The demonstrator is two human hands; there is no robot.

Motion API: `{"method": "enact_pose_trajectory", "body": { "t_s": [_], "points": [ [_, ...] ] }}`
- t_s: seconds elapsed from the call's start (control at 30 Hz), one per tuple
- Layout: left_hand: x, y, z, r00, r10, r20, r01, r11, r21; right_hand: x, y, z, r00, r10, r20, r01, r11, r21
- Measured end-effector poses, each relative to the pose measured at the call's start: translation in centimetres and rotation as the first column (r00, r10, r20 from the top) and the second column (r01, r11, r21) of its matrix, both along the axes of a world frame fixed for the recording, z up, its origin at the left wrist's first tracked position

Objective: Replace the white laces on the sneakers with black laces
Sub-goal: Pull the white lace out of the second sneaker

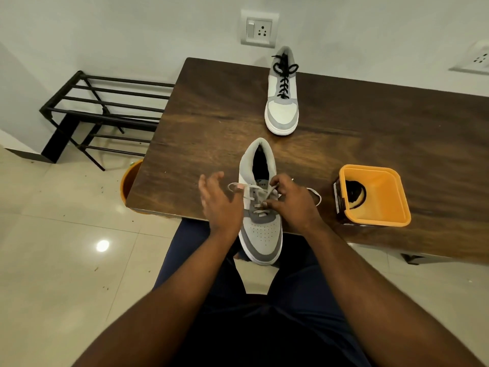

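- Near sneaker [260, 207] at centre frame, toe hanging over the near edge of the wooden table [211, 123] and pointing down-frame, heel toward the wall.
- White lace [260, 200] threaded through the lower eyelets only, loose ends trailing out to both sides of the shoe.
- Right hand [293, 202] just right of the tongue, fingers curled and pinching the white lace near the middle eyelets.
- Left hand [219, 202] at the shoe's left side, fingers spread and relaxed; a loop of lace lies at the thumb, though whether the thumb actually holds it cannot be told from this angle.
- Far sneaker [282, 94] in the upper centre, standing on the table well apart from the near one, already strung with a black lace [284, 75] tied in a bow.
- Orange tub [375, 197] at right of frame on the table, something dark coiled inside, possibly a lace.
- Black metal rack [100, 112] at upper left on the tiled floor.
- Wall socket [259, 29] at top centre.
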State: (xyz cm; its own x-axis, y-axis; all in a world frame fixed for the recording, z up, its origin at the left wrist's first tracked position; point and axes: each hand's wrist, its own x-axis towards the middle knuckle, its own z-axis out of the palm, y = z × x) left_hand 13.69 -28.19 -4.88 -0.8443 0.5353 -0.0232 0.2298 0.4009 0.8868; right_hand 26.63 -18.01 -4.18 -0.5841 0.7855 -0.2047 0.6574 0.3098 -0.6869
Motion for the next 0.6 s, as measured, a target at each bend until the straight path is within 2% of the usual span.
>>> {"method": "enact_pose_trajectory", "body": {
  "t_s": [0.07,0.13,0.2,0.23,0.3,0.33,0.37,0.4,0.47,0.5,0.6],
  "points": [
    [0.2,0.0,-0.2,0.944,-0.248,-0.218,0.212,0.961,-0.175,0.0,-0.1,-0.1,1.000,-0.009,-0.025,0.008,1.000,-0.022],
    [0.6,0.9,0.6,0.809,-0.474,-0.348,0.345,0.862,-0.372,0.0,-0.2,-0.1,0.998,-0.017,-0.058,0.015,0.999,-0.036],
    [0.8,2.0,0.7,0.744,-0.590,-0.315,0.399,0.770,-0.498,0.0,-0.4,-0.1,0.997,-0.020,-0.078,0.017,0.999,-0.039],
    [0.9,2.3,0.6,0.760,-0.582,-0.290,0.414,0.777,-0.474,0.1,-0.4,0.0,0.996,-0.023,-0.081,0.020,0.999,-0.041],
    [0.8,2.6,0.2,0.872,-0.424,-0.247,0.368,0.898,-0.241,0.1,-0.2,-0.1,0.997,-0.027,-0.074,0.023,0.998,-0.052],
    [0.7,2.6,0.1,0.941,-0.284,-0.185,0.273,0.958,-0.083,0.2,-0.2,-0.1,0.997,-0.028,-0.068,0.024,0.998,-0.059],
    [0.4,2.4,0.2,0.990,-0.133,-0.057,0.136,0.989,0.055,0.2,-0.1,-0.2,0.998,-0.028,-0.059,0.024,0.998,-0.064],
    [-0.1,2.3,-0.1,0.994,0.003,0.110,-0.019,0.989,0.145,0.3,-0.1,-0.2,0.998,-0.029,-0.051,0.025,0.997,-0.067],
    [-1.4,1.9,-1.0,0.899,0.211,0.384,-0.298,0.937,0.181,0.4,-0.2,-0.3,0.998,-0.030,-0.051,0.026,0.997,-0.066],
    [-2.0,1.7,-1.5,0.848,0.286,0.445,-0.390,0.907,0.160,0.4,-0.2,-0.3,0.998,-0.031,-0.057,0.027,0.998,-0.065],
    [-3.7,1.0,-2.1,0.748,0.431,0.504,-0.575,0.801,0.169,0.4,-0.3,-0.3,0.997,-0.027,-0.074,0.021,0.997,-0.073]
  ]
}}
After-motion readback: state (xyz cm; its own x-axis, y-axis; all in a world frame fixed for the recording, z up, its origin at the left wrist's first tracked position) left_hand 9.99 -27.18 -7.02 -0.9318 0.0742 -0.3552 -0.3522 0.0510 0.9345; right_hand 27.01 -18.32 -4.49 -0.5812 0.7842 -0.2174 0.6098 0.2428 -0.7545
